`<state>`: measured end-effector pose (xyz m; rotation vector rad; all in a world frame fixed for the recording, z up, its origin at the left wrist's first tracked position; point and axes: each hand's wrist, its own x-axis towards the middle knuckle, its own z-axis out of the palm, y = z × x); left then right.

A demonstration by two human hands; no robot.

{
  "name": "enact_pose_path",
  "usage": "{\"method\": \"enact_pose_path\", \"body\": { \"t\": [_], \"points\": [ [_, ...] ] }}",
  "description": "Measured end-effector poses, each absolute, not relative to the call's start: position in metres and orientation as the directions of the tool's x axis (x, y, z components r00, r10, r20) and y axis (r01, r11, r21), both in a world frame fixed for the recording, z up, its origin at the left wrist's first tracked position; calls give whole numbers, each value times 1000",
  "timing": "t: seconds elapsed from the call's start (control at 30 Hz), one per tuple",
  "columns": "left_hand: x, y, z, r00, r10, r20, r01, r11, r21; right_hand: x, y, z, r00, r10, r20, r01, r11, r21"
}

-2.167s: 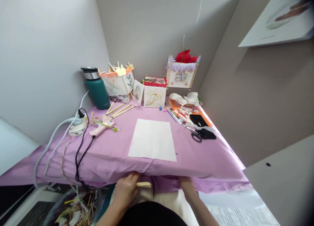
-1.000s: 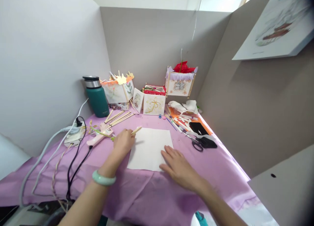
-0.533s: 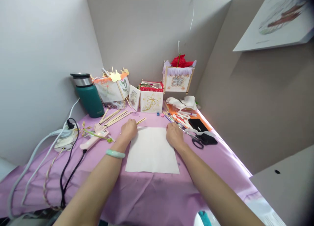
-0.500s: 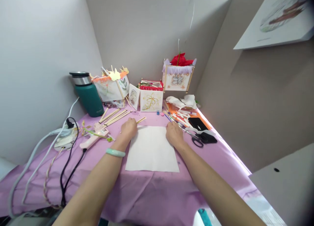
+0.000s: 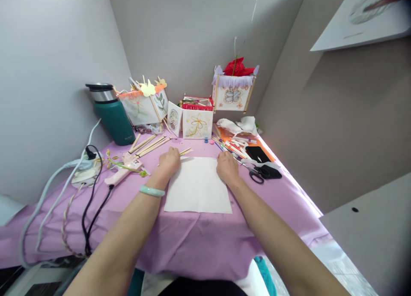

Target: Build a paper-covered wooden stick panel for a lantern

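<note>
A blank white sheet of paper lies flat before me at the table's near edge. My left hand is closed at its far left corner, fingers curled down. Thin wooden sticks poke out beside and beneath that hand. At the far right corner, my right hand is closed on the sheet's edge, fingertips mostly hidden. Just right of it are black-handled scissors. A pink glue gun rests left of my left hand, close to more wooden sticks.
A green tumbler stands at the back left. Decorated paper lanterns line the back wall. Markers, a black phone and crumpled tissue lie right. Cables run from a power strip over the purple tablecloth.
The view has tipped down slightly, so the table things appear higher. Both hands stay at the sheet's far corners, and the paper keeps its place on the table.
</note>
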<state>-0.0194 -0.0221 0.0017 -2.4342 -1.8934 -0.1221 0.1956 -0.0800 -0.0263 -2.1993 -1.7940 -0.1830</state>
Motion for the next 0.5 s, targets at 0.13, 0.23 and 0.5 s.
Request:
{"method": "enact_pose_path", "body": {
  "t": [0.13, 0.23, 0.5],
  "points": [
    [-13, -23, 2, 228, 967, 109, 973, -229, -2, 197, -76, -26, 232, 929, 290, 969, -193, -156],
    [-10, -24, 2, 223, 969, 111, 975, -224, -1, 198, -72, -26, 235, 926, 296, 968, -194, -162],
    [-13, -28, 15, 200, 973, 117, 979, -203, 15, 198, -77, -9, 175, 938, 300, 976, -125, -180]
  ]
}}
